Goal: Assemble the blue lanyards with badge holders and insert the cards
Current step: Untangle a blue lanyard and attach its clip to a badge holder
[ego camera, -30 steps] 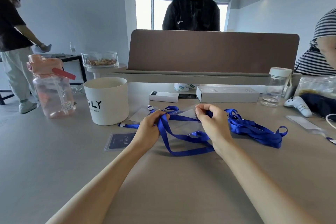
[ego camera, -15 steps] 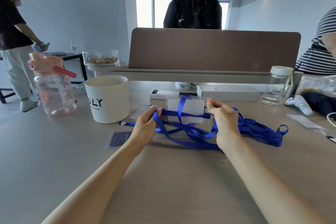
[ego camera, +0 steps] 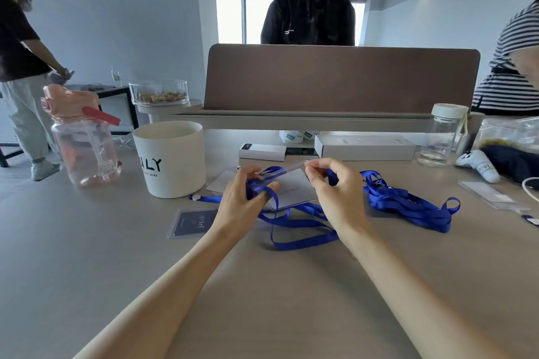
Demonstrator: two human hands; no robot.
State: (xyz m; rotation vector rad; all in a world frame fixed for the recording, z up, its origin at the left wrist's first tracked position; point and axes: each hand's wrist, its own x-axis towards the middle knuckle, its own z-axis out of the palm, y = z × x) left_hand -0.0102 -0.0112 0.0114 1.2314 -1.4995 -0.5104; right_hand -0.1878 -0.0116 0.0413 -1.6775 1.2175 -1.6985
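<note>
1. Grey-beige table (ego camera: 87,256) fills the foreground, with a brown divider (ego camera: 341,79) standing across its far side; three other people show around it, all cut off by the frame or the divider.
2. Between the hands, a clear badge holder (ego camera: 294,186) with a white card (ego camera: 291,194) inside is lifted off the table, tilted towards the camera.
3. At the holder's top right corner, the right hand (ego camera: 338,198) pinches it between thumb and forefinger, while the other fingers curl loosely and hold nothing.
4. At the holder's left end, the left hand (ego camera: 239,204) has its fingers curled round the blue lanyard (ego camera: 294,224), with one loop of ribbon wound round a finger.
5. Whether the left fingers also touch the holder cannot be told, because the hand covers that edge and any clip there.
6. From the hands, the lanyard trails down in loose loops onto the table.
7. To the right lies a heap of blue lanyards (ego camera: 408,204), too tangled to count.
8. Two more clear holders lie flat: one with a dark card (ego camera: 194,221) beside the left wrist, and one empty sleeve (ego camera: 490,194) near the right edge.
9. Behind the left hand, a pale sheet is mostly hidden.
10. Further left stand one white cup (ego camera: 172,160) and one pink water bottle (ego camera: 81,140).
</note>
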